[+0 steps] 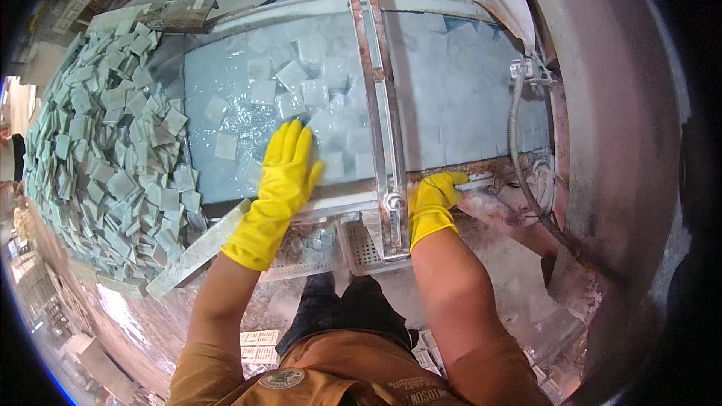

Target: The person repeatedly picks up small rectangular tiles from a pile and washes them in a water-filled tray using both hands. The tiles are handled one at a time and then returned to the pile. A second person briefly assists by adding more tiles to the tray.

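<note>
Nearest the camera, an orange-brown shirt (331, 376) and dark trousers fill the lower edge, with two bare forearms rising into yellow rubber gloves. Beyond them stands a wet grey table (226, 83) with water running over it, crossed by an upright metal rail (376, 98). White perforated trays (361, 248) sit under its near edge. Left of the table lies a big heap of pale green square tiles (105, 150), and a curved rusty-pink machine housing (617, 128) closes off the right side, with a grey hose (519, 158) running down it. The floor around looks wet and dusty.

The left hand (286, 173) lies flat on the wet surface, its grip apart with fingers spread, clamped on nothing. Loose wet square tiles (301, 90) lie just ahead of its fingertips and to both sides, some touching the glove. The right hand (435, 199) rests on the table's near edge just right of the rail, fingers curled over a pale strip (474, 180); whether that grip is fully closed cannot be told.
</note>
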Tool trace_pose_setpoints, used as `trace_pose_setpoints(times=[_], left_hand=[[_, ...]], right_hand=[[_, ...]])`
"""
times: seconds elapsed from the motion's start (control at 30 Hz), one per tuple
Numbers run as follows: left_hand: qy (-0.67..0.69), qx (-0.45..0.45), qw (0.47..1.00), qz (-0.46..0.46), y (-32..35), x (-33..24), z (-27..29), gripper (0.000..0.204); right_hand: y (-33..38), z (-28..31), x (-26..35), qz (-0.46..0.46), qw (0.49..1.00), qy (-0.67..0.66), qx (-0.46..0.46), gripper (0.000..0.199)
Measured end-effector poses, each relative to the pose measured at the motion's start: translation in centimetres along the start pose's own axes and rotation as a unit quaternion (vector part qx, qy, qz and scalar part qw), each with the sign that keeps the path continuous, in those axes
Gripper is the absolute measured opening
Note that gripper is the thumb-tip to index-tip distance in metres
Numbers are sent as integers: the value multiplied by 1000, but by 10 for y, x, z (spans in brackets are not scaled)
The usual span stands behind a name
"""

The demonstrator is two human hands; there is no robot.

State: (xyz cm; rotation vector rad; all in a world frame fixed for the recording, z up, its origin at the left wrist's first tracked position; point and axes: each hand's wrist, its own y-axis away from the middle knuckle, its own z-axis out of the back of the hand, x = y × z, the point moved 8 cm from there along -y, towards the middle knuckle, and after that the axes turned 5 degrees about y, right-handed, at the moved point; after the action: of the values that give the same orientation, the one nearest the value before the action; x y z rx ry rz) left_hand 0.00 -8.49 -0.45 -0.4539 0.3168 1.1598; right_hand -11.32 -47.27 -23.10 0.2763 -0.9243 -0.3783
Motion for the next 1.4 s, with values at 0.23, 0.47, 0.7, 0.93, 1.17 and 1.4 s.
trace_pose_setpoints(times=[0.23, 0.47, 0.7, 0.93, 1.17, 1.4], left_hand=[[-63, -8, 992, 113, 44, -26, 11, 63], [-12, -37, 997, 61, 22, -76, -32, 65], [133, -56, 987, 68, 25, -33, -9, 61], [65, -147, 973, 166, -27, 24, 32, 56], [-47, -111, 988, 100, 16, -49, -23, 52], [32, -70, 993, 86, 32, -37, -4, 57]], right_hand=[[20, 41, 57, 38, 997, 24, -70, 74], [56, 37, 67, -107, 994, -1, 1, 72], [47, 42, 68, -99, 994, 42, 10, 74], [98, 65, 113, -36, 992, 121, -28, 72], [63, 52, 84, -28, 997, 68, -36, 71], [49, 44, 68, -34, 999, 0, -19, 70]])
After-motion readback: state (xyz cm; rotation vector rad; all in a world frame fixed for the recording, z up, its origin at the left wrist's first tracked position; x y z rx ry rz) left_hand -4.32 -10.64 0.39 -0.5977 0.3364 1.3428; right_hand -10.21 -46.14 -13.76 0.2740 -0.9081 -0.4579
